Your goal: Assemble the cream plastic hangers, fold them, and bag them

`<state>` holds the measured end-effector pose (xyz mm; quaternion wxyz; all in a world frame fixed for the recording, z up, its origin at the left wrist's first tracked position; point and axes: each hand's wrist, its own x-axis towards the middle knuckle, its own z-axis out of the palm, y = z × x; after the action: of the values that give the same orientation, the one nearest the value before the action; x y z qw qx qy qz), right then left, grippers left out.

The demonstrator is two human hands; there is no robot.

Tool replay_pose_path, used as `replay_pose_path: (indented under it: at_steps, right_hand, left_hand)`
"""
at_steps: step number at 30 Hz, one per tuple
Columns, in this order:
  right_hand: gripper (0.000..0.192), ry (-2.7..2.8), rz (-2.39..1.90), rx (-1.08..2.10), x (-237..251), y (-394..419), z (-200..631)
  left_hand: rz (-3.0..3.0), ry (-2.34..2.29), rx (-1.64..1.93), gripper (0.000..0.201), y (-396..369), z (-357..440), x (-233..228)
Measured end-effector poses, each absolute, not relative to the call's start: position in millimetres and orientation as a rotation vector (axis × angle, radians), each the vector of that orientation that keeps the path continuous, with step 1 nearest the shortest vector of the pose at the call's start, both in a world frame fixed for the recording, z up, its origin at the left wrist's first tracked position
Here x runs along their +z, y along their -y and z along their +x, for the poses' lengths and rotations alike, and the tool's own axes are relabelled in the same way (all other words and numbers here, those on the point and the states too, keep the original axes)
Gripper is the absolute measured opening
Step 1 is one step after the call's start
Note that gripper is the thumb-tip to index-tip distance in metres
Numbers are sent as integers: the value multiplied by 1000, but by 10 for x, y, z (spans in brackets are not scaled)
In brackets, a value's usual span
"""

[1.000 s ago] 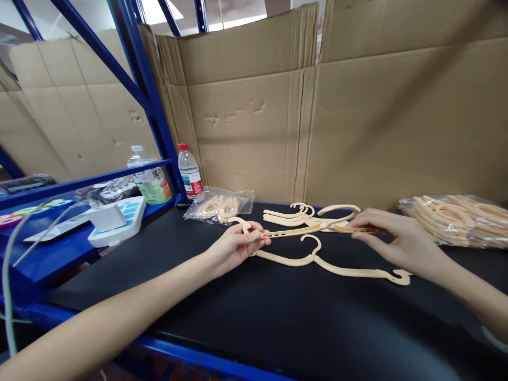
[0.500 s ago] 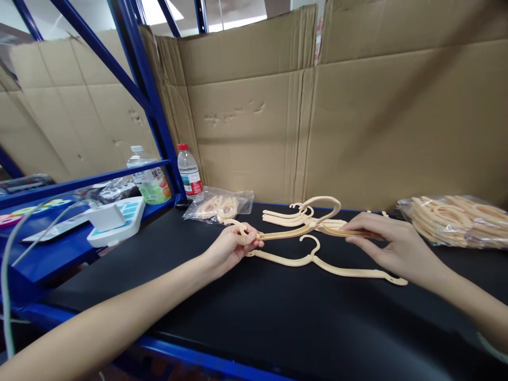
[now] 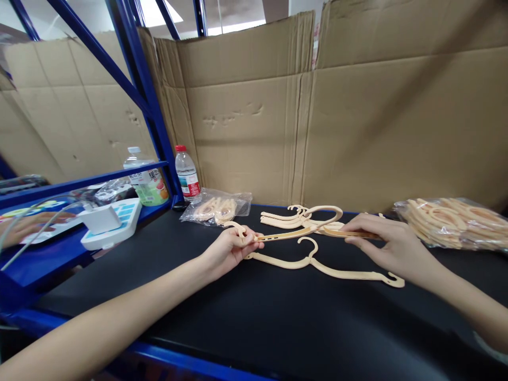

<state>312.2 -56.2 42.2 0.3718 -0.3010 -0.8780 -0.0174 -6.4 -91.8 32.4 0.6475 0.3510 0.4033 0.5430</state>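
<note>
Tall cardboard sheets (image 3: 246, 132) wall off the back of this workbench, with a blue metal frame (image 3: 137, 69) at the left and a black tabletop (image 3: 238, 317) in front of me. Picture a clock laid flat around the pale hanger (image 3: 288, 234) that the person holds raised over the table, twelve towards the cardboard. Just past it at twelve lies a small stack of matching hangers (image 3: 280, 217); at six, nearer the person, a loose hanger (image 3: 345, 273) rests flat. A big clear bag of hangers (image 3: 456, 225) sits at three, beyond the fingers, and a smaller bag (image 3: 216, 208) at ten, beside a red-capped bottle (image 3: 186, 172). Out at nine, on the blue shelf, a co-worker's hand (image 3: 29, 227) shows.

To handle this well, I'd say both ends want an even, light pinch: the arms look slim and might flex if one side were pressed harder. Enough height over the loose hanger would spare its hook from snagging.

At nine, the left hand (image 3: 232, 247) pinches one end between thumb and curled fingers, its forearm slanting in from eight. At three, the right hand (image 3: 391, 238) grips narrowly, fingers stretched above, thumb below, forearm entering from four.
</note>
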Motion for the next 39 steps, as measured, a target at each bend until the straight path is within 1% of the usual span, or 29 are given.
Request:
replay_pose_path:
  at_steps: [10,17,23,39]
  right_hand:
    - [13,2244,-781,-31,426,545,3127]
    - [11,2249,-773,-30,413,539,3123]
    - [11,2255,-777,-17,403,563,3099]
    - [10,2257,-778,-18,363,630,2987]
  left_hand:
    - [817,-873,1223,24,905,-101,289]
    - [850,-834,1239,22,889,-115,259]
    - [909,-858,1248,18,902,-120,235]
    - [915,-973,1389,20,920,-106,228]
